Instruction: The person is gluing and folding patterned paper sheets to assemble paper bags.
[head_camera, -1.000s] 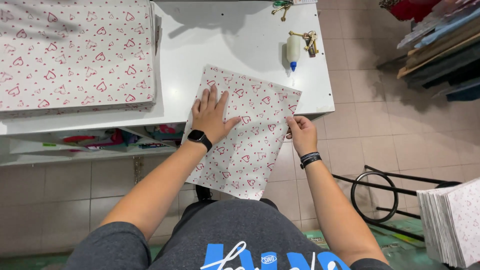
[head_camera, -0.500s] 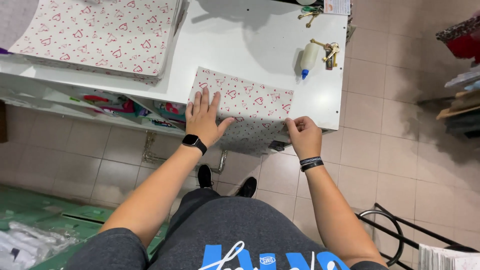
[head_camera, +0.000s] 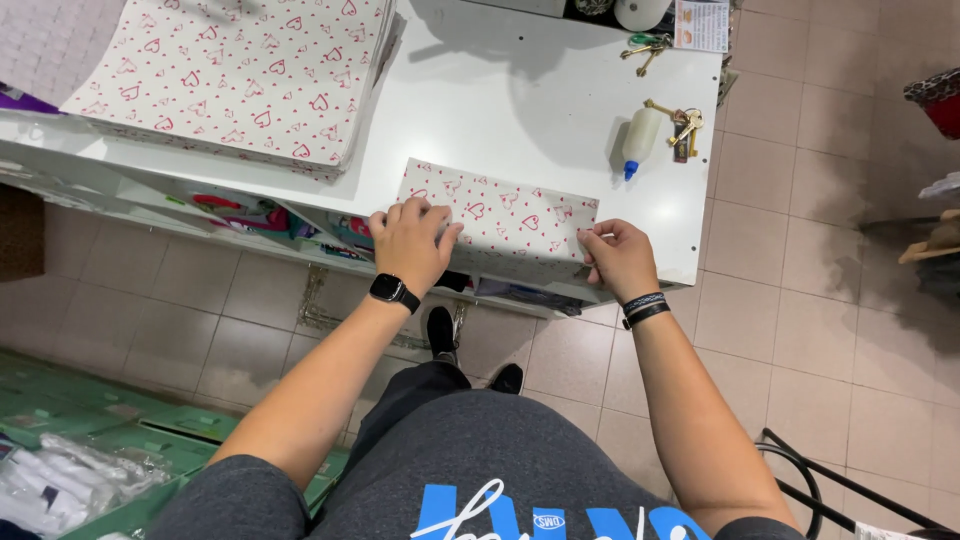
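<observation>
A folded sheet of white paper with red hearts (head_camera: 500, 215) lies at the near edge of the white table (head_camera: 500, 110). My left hand (head_camera: 412, 240), with a black watch on the wrist, grips the sheet's near left corner with curled fingers. My right hand (head_camera: 618, 258), with dark bands on the wrist, pinches the sheet's near right corner. Both hands press the paper down over the table's edge.
A stack of the same heart-patterned sheets (head_camera: 235, 75) sits on the table at the far left. A small glue bottle with a blue tip (head_camera: 638, 142) and keys (head_camera: 685, 128) lie at the right. Shelves with coloured items (head_camera: 250, 215) run under the table. Tiled floor lies below.
The sheet hung open over the table's edge before; now it is folded into a narrow strip on the table. Both hands moved to its near corners and curled onto them.
</observation>
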